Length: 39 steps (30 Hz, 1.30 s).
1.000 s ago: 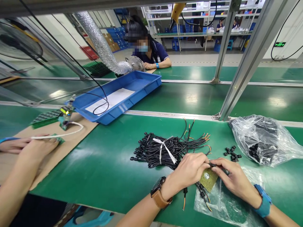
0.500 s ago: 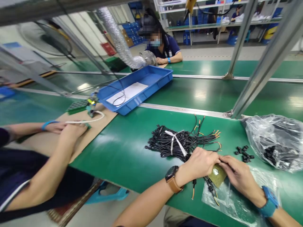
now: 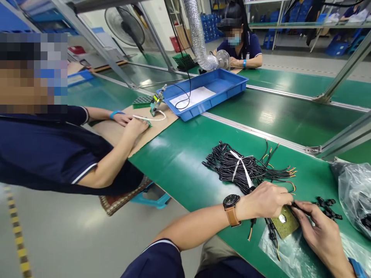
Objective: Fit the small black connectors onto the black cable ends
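Observation:
My left hand [image 3: 267, 200], wearing a watch at the wrist, is closed in a pinch. Its fingertips meet those of my right hand [image 3: 320, 226], which is closed on a small black part [image 3: 295, 205]. What my left fingers grip is hidden. Just below them lies a yellowish-green square pad [image 3: 285, 223] with a hole, on a clear plastic bag [image 3: 291, 253]. Black cable pieces [image 3: 272, 236] with bare coloured ends lie beside the pad. Beyond my left hand rests a bundle of black cables [image 3: 233, 164], bound with a white tie.
Several small black parts [image 3: 327, 208] lie right of my hands, near a large clear bag [image 3: 356, 193]. A blue tray [image 3: 208, 102] stands across the metal rail. A co-worker's hands [image 3: 135, 125] are over cardboard [image 3: 162, 129] at left; another person sits opposite.
The camera view has swung left, so everything sits further right and more of the neighbouring co-worker shows. My hands remain together above the pad, with little visible change in their grip.

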{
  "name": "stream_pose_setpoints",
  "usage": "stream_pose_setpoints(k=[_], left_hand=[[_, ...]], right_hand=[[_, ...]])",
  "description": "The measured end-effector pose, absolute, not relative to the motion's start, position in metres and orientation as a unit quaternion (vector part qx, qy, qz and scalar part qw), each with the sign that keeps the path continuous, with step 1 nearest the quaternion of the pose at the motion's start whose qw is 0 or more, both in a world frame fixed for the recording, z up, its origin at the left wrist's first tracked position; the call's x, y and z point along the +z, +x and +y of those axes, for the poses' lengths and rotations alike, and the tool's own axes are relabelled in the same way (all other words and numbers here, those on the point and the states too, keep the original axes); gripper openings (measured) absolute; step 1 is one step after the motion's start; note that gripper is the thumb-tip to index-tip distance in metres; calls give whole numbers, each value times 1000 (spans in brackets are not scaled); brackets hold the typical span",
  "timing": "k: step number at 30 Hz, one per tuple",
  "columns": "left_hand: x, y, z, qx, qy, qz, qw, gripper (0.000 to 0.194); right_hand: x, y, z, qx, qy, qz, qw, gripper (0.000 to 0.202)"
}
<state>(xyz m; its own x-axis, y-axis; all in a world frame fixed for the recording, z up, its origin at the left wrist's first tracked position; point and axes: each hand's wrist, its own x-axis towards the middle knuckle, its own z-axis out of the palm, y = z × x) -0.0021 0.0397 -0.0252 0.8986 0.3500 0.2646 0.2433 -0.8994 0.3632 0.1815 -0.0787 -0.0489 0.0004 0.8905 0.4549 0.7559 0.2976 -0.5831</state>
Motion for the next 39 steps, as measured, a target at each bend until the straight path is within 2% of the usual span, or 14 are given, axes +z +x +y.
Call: stream_pose_setpoints(k=[6, 10, 14, 19, 32, 39], left_hand=[[-21, -5, 39, 177, 949, 172, 194, 12], [-14, -7, 44, 174, 942, 167, 232, 17], [-10, -8, 49, 185, 916, 187, 304, 8], [-16, -7, 50, 204, 888, 191, 365, 16], [-18, -8, 50, 162, 888, 197, 383, 14], [-11, -11, 54, 144, 897, 210, 362, 15]], right_hand=[[-44, 168, -76, 120, -589, -700, 386, 12], [-39, 168, -73, 132, -586, -701, 384, 13], [-36, 172, -73, 163, -589, -698, 373, 12], [-36, 169, -73, 202, -590, -683, 380, 10], [-37, 164, -67, 237, -582, -683, 373, 16], [-34, 165, -65, 209, -573, -677, 412, 10]])
